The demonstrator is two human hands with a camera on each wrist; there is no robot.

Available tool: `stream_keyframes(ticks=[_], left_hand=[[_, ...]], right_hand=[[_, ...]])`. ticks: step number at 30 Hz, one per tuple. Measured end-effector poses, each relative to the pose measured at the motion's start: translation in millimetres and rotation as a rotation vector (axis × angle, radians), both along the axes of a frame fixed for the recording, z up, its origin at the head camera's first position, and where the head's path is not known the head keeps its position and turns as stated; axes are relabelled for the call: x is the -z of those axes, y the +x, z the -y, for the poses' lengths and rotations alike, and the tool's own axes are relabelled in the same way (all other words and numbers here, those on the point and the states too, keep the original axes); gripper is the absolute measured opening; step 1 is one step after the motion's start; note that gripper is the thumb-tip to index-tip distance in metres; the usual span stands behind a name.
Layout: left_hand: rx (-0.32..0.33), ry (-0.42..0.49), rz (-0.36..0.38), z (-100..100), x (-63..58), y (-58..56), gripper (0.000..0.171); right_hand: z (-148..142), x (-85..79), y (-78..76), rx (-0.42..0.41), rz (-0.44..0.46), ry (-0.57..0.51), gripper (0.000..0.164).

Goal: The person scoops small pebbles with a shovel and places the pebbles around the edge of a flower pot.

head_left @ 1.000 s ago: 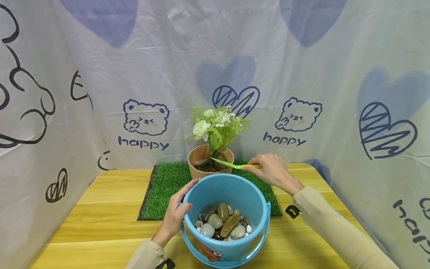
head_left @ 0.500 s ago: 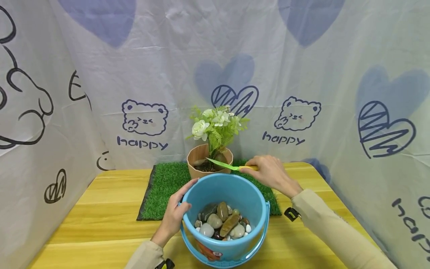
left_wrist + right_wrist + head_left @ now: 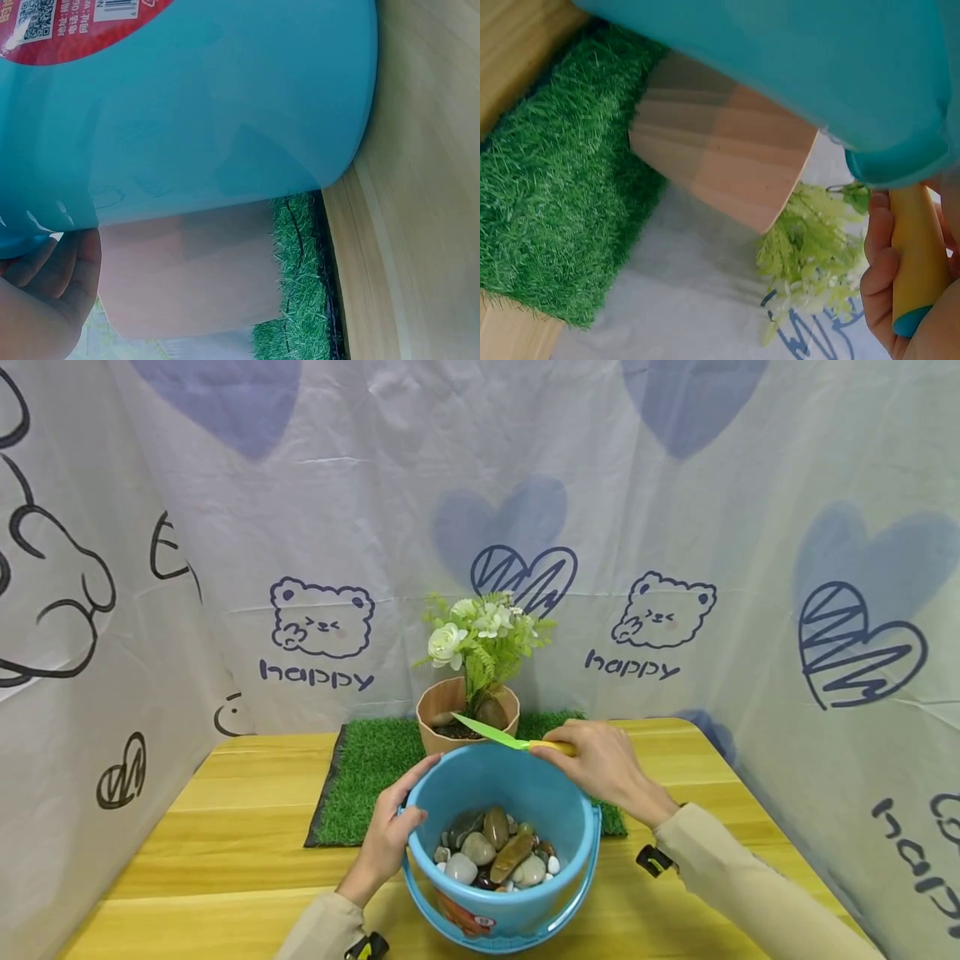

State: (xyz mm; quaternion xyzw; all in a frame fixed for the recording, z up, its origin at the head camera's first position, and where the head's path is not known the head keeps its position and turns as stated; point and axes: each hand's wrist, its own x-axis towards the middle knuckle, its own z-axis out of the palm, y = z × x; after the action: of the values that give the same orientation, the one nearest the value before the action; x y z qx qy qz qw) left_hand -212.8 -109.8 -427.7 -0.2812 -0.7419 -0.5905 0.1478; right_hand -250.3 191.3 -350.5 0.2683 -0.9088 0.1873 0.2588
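My left hand [image 3: 390, 831] grips the rim of a light blue bucket [image 3: 501, 906] at its left side. In the left wrist view, fingers [image 3: 64, 277] are bent at the bucket's edge. Several smooth stones [image 3: 495, 852] lie inside the bucket. My right hand [image 3: 603, 764] holds a small trowel by its yellow handle [image 3: 553, 747], above the bucket's far right rim. The trowel's pointed green blade [image 3: 491, 732] points left, in front of the pinkish flowerpot [image 3: 442, 697]. White flowers and green leaves [image 3: 487, 639] stand in the pot, with stones and dark soil at their base.
A green artificial turf mat [image 3: 367, 777] lies under the pot on the wooden table [image 3: 217, 852]. White printed cloth [image 3: 315, 527] hangs behind and at both sides. The bucket's blue handle [image 3: 581, 897] hangs down at the front.
My right hand has shifted slightly down and toward me with the trowel. The blade's tip has moved left across the pot. The left hand and bucket stay in place.
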Motion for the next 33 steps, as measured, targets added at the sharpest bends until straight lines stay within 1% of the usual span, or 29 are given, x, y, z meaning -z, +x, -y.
stream_keyframes(ticks=[6, 11, 16, 21, 24, 28, 33], left_hand=[[-0.007, -0.005, 0.006, -1, -0.2, 1.4, 0.068], [0.0, -0.007, 0.0, 0, 1.3, 1.2, 0.068], [-0.001, -0.007, -0.012, -1, 0.8, 0.5, 0.069], [-0.006, -0.006, -0.003, 0, 0.2, 0.7, 0.069], [-0.011, -0.008, 0.001, 0, 0.3, 0.6, 0.069], [-0.026, -0.016, -0.001, -1, 0.8, 0.4, 0.069], [-0.032, -0.022, 0.001, -1, 0.6, 0.6, 0.069]], right_hand=[[0, 7.2, 12.7, -0.011, -0.065, -0.008, 0.025], [-2, 12.8, 19.1, -0.04, -0.125, -0.023, 0.025], [-4, 13.7, 22.7, -0.074, -0.181, -0.024, 0.027], [-3, 11.7, 23.2, -0.113, -0.254, 0.031, 0.027], [-3, 11.3, 23.6, -0.123, -0.292, 0.066, 0.026], [-4, 11.7, 24.2, -0.131, -0.315, 0.097, 0.025], [-5, 10.0, 25.3, -0.163, -0.342, 0.149, 0.024]])
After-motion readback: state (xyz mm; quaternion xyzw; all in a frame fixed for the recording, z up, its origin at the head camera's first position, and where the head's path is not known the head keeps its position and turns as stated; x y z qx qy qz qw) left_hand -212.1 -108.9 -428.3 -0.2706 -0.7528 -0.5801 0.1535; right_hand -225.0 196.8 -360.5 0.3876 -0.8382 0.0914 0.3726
